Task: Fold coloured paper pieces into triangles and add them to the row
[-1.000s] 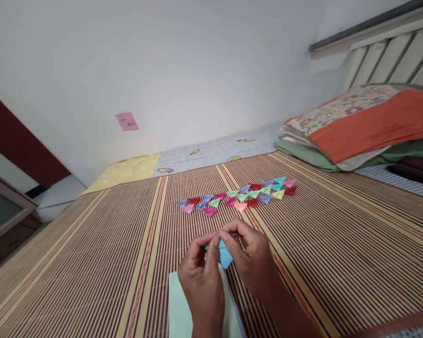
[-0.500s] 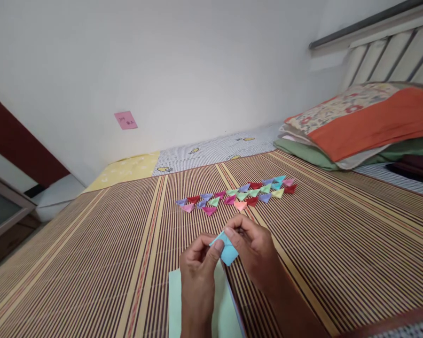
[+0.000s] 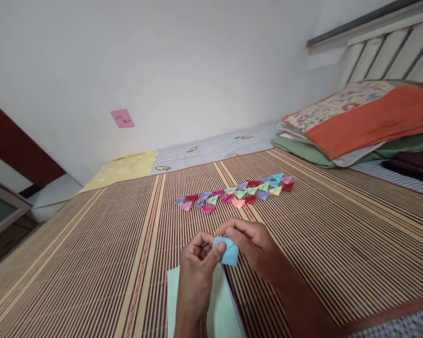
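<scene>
A small folded piece of light blue paper [image 3: 230,256] is held up between my two hands. My left hand [image 3: 199,263] pinches its left side, thumb on the near face. The fingers of my right hand [image 3: 252,241] are closed along its upper right edge, thumb and forefinger together. Just beyond, several small folded paper pieces [image 3: 241,193] in pink, red, purple, green, yellow and blue lie in slanting rows on the striped mat. Under my left wrist is a light green sheet of paper [image 3: 222,300], partly hidden by the arm.
The striped bamboo mat [image 3: 102,253] covers the bed. Folded bedding [image 3: 366,122] with an orange band is piled at the right, near a white radiator [image 3: 391,54]. A pink note [image 3: 122,118] is stuck on the wall. Patterned sheet [image 3: 204,150] shows along the far edge.
The blue paper has turned so that more of its flat face shows. My right forefinger has stretched leftward over its top edge. My left hand keeps its pinch.
</scene>
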The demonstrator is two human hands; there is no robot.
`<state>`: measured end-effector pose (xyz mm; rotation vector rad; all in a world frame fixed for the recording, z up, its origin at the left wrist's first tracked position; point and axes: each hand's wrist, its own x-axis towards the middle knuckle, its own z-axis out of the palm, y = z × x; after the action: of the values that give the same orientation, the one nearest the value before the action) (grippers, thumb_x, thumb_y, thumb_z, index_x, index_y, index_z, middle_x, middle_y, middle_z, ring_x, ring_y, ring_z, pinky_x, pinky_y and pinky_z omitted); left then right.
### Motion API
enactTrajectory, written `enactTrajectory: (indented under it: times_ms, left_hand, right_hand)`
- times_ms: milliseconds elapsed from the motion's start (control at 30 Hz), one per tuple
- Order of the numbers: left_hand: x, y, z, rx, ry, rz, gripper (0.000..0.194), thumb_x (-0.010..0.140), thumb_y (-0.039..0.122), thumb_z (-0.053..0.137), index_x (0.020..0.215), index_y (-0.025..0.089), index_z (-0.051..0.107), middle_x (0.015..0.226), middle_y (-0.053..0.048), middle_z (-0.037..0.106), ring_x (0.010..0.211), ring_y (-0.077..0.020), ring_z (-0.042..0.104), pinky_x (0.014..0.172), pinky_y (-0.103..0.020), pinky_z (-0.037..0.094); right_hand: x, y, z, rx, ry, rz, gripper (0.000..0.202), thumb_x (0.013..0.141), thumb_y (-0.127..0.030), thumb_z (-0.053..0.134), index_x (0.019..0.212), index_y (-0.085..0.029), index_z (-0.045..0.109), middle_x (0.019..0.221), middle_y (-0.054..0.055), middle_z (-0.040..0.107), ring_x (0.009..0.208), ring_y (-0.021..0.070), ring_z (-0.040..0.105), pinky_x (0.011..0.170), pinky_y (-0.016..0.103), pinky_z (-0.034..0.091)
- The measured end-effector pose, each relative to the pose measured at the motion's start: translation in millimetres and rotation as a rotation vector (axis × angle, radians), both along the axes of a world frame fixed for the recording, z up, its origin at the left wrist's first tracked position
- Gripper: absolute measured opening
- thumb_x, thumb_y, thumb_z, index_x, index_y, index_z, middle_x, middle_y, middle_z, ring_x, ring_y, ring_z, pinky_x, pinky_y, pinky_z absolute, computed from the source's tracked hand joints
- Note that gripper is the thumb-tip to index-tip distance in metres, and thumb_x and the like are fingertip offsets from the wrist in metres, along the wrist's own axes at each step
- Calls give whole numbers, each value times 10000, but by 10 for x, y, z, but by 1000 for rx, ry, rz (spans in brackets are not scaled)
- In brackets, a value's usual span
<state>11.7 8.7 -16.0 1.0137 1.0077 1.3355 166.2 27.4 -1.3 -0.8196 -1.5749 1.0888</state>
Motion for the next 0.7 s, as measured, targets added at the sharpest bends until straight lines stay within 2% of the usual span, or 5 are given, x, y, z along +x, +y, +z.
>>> enactTrajectory:
  times_ms: [67,167,300,700]
  left_hand:
    - [4,4,-11,16,-23,64,261,758,335,827,747,165,630,695,2,630,653,-122,550,630,-222,446]
    - [11,18,-26,57,-87,117,238,753,312,834,757,169,644,736,-2,654,700,-131,580,687,-238,475]
    - [18,37,-40,79,-129,161,236,724,292,857,735,162,660,735,-1,666,697,-124,589,684,-226,479]
    - [40,19,-3,85,-188,183,256,707,269,866,706,171,630,733,1,675,708,-130,602,701,-236,486]
  right_hand:
    - [-1,16,-30,-63,26,-22,248,968,-375,561,865,-176,667,730,-10,597,675,133,530,604,246,415]
    - [-6,29,-72,-103,-21,-20,153,894,-315,665,840,-172,664,699,-29,566,653,121,497,584,234,392]
    - [-34,21,-86,-75,-16,-40,142,908,-256,629,794,-172,635,680,-44,510,639,107,451,572,226,358]
    - [-87,-3,-27,5,-18,-89,158,919,-250,601,789,-181,659,683,-32,551,660,127,486,614,250,375]
